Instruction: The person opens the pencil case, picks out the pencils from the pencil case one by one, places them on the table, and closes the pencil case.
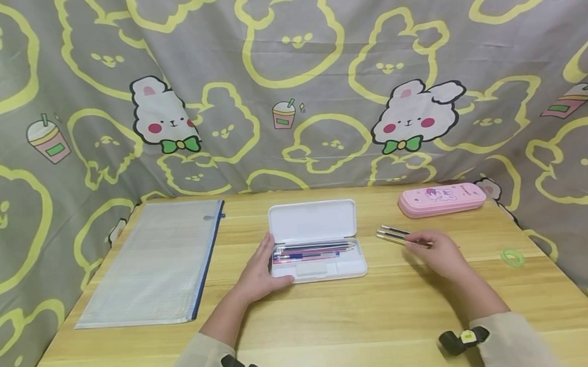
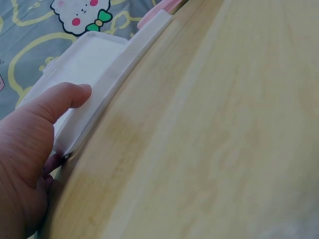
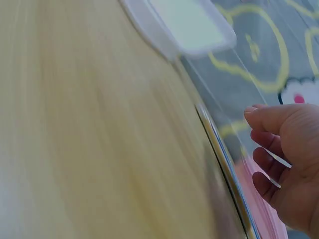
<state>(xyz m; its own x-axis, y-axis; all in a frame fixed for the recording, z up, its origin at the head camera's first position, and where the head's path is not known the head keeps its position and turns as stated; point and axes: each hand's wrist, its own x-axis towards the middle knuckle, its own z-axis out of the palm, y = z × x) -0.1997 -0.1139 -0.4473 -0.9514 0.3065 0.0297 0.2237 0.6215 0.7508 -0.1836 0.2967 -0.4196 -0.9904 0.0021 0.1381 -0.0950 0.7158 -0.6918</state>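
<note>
An open white pencil case [image 1: 326,276] lies at the middle of the table, with several pencils and pens [image 1: 304,255] in its tray. My left hand [image 1: 259,271] holds the case by its left end, thumb bent over the front corner; in the left wrist view the thumb [image 2: 70,97] rests on the white wall. Several slim pens [image 1: 392,233] lie side by side on the table right of the case. Over their near end hovers my right hand [image 1: 437,253]. The right wrist view shows its fingers loosely bent, apart from the pens [image 3: 224,162], with nothing held.
A pink pencil case [image 1: 443,200] lies shut at the back right. Closer on that side is a pale green ring-shaped item [image 1: 512,257]. A translucent mesh zip pouch [image 1: 151,267] with a blue edge lies flat on the left. A patterned curtain [image 1: 309,103] hangs behind the table.
</note>
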